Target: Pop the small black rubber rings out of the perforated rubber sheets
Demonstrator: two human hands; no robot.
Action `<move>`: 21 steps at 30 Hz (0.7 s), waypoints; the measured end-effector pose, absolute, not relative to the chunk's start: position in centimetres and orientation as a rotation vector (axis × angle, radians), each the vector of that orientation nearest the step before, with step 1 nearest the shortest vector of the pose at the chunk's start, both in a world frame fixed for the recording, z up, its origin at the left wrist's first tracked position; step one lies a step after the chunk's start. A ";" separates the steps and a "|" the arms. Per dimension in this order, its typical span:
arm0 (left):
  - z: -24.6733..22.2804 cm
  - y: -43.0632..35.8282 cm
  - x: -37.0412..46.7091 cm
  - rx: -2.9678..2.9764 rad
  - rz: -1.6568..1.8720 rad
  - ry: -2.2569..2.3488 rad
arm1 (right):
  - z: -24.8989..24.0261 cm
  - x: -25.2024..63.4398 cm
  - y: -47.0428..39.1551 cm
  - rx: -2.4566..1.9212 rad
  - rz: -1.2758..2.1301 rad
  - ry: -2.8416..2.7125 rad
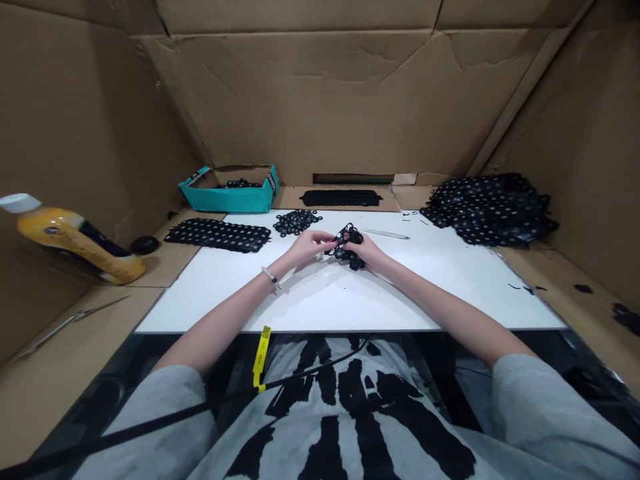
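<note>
Above the middle of the white board [320, 307], a crumpled black sheet full of round holes [354, 259] is held between both hands. My left hand [311, 247] pinches its left edge with thumb and fingertips. Closed around the right side is my right hand [369, 251], its thumb pressed on the sheet. Fingers and folds hide part of the sheet. Just behind my left hand lies a heap of small black rings [296, 222]. A white pen-like tool [387, 234] rests on the board beyond my right hand.
A flat black perforated sheet [218, 235] lies at left, below a teal box [227, 198] holding black rings. Stacked black strips [341, 198] lie at the back. Perforated sheets [493, 208] pile up at right. A yellow bottle [80, 240] and tweezers [75, 324] are far left.
</note>
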State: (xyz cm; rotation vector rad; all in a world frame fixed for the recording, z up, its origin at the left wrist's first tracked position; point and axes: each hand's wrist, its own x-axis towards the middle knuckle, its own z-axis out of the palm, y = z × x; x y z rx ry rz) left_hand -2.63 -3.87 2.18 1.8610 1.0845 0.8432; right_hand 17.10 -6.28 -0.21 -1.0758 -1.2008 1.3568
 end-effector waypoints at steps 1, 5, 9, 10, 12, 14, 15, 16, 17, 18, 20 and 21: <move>2.1 -3.8 -2.7 1.749 0.826 1.082 | -0.2 17.1 -6.3 -1.079 1.355 -1.201; 1.7 -3.5 -3.1 1.382 0.745 1.056 | -0.2 17.0 -6.3 -1.067 1.371 -1.218; 1.5 -3.2 -3.3 1.235 0.753 1.021 | -0.1 16.9 -6.5 -1.023 1.408 -1.220; 1.4 -3.1 -3.3 1.210 0.753 1.019 | 0.0 16.9 -6.6 -1.022 1.405 -1.219; 1.4 -3.0 -3.4 1.181 0.747 1.013 | -0.1 16.8 -6.6 -1.041 1.384 -1.222; 1.4 -3.0 -3.5 1.186 0.735 1.006 | -0.1 16.7 -6.5 -1.063 1.349 -1.227; 1.5 -3.0 -3.5 1.196 0.728 1.007 | -0.2 16.7 -6.5 -1.070 1.335 -1.226; 1.5 -3.0 -3.5 1.211 0.727 1.014 | -0.2 16.7 -6.5 -1.074 1.327 -1.224; 1.4 -3.0 -3.5 1.229 0.732 1.028 | -0.2 16.7 -6.6 -1.072 1.326 -1.220; 1.3 -3.0 -3.4 1.247 0.742 1.046 | -0.2 16.6 -6.6 -1.063 1.331 -1.215; 0.9 -2.9 -3.2 1.283 0.776 1.083 | -0.2 16.5 -6.7 -1.033 1.357 -1.207; 0.7 -2.8 -3.0 1.300 0.793 1.097 | -0.2 16.4 -6.7 -1.018 1.375 -1.205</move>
